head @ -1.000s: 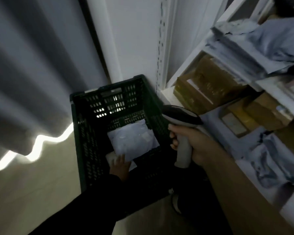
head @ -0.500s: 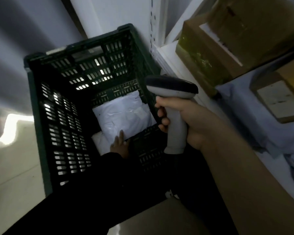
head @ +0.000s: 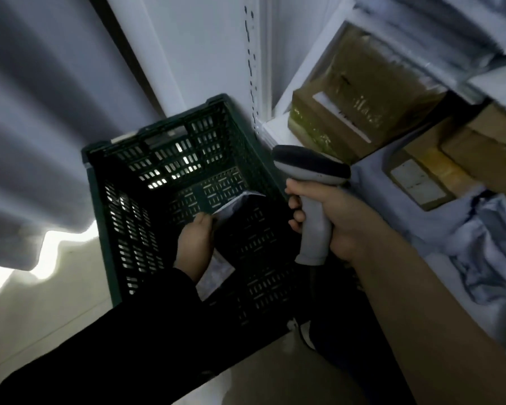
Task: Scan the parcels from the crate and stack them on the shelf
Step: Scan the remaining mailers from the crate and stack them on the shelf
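Note:
A dark green slatted crate (head: 98, 200) stands on the floor beside the shelf. Inside it, my left hand (head: 195, 244) grips a poly-bag parcel (head: 235, 206) by its near-left corner and holds it tilted up on edge, its shadowed side toward me. Below it a second pale parcel (head: 216, 274) lies on the crate bottom. My right hand (head: 336, 226) holds a grey handheld scanner (head: 311, 176) by the handle, over the crate's right wall, head pointing left toward the crate.
White shelving (head: 278, 124) stands at the right with taped cardboard boxes (head: 348, 112) and crumpled grey mailer bags (head: 485, 258) on it. A grey curtain (head: 41, 127) hangs at the left, with light on the floor under its hem.
My left hand went from lying at the parcel's near edge to gripping it and tipping it up off the crate bottom. The scanner stayed in my right hand.

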